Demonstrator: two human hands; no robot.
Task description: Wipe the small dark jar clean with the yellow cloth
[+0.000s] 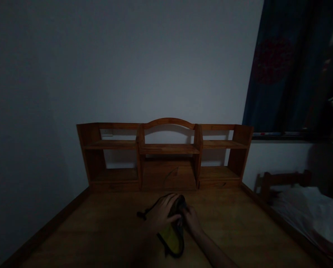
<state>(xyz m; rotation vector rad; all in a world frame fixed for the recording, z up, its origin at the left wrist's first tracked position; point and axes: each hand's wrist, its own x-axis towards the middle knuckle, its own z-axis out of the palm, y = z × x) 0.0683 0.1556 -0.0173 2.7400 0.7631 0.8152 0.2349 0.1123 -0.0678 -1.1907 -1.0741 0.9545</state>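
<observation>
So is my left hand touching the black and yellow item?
Touching: the head view shows the left hand over the black and yellow item, thumb against it.

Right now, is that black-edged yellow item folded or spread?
Not fully spread: the black-edged yellow item has its dark part gathered between the left hand and right hand. Folded: cannot tell, too dark.

A yellow pouch-like item [172,240] with black edging slants over the wooden tabletop [99,230], partly covered
</observation>
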